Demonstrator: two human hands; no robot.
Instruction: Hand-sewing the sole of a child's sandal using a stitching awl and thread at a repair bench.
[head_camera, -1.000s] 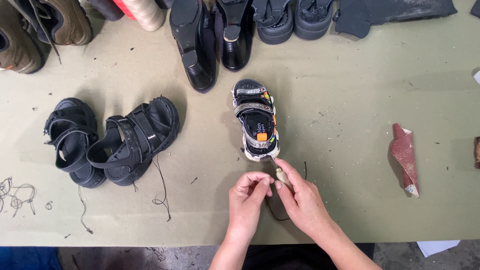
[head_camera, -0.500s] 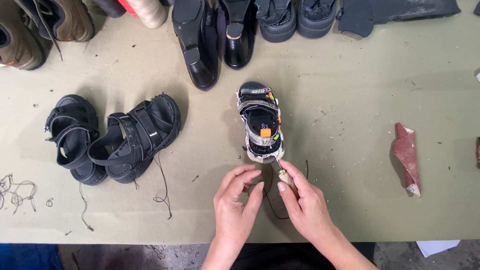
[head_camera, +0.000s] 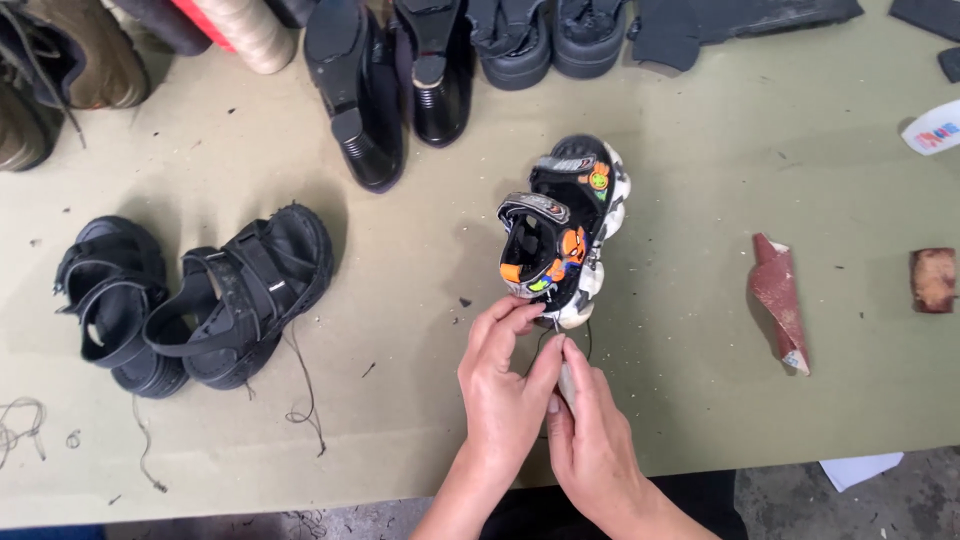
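At the far left, loose thread scraps (head_camera: 20, 425) lie near the front edge of the olive worktop (head_camera: 400, 420), and brown shoes (head_camera: 50, 80) crowd the back left corner. A pair of black strap sandals (head_camera: 190, 300) sits near them, one overlapping the other, with a dark thread (head_camera: 305, 390) trailing from the nearer one toward the front edge. Bare worktop lies open between these sandals and the hands.

At the back edge stand two black heeled shoes (head_camera: 385, 90) and two dark sandals (head_camera: 550, 40).

In the middle, the small child's sandal (head_camera: 560, 235), black with orange and white trim, is tilted up on its side, toe end down toward the person. The left hand (head_camera: 505, 395) touches its toe end with curled fingertips. The right hand (head_camera: 590, 445) lies just beside the left, pinching a slim pale tool (head_camera: 566, 385) whose tip meets the sandal's toe.

Compared with half a second ago, the sandal has rolled from lying flat onto its side, and the left hand has closed in over the right.

To the right, open worktop runs to a curled red sandpaper piece (head_camera: 780, 300), then a small brown block (head_camera: 933, 280) by the right edge.
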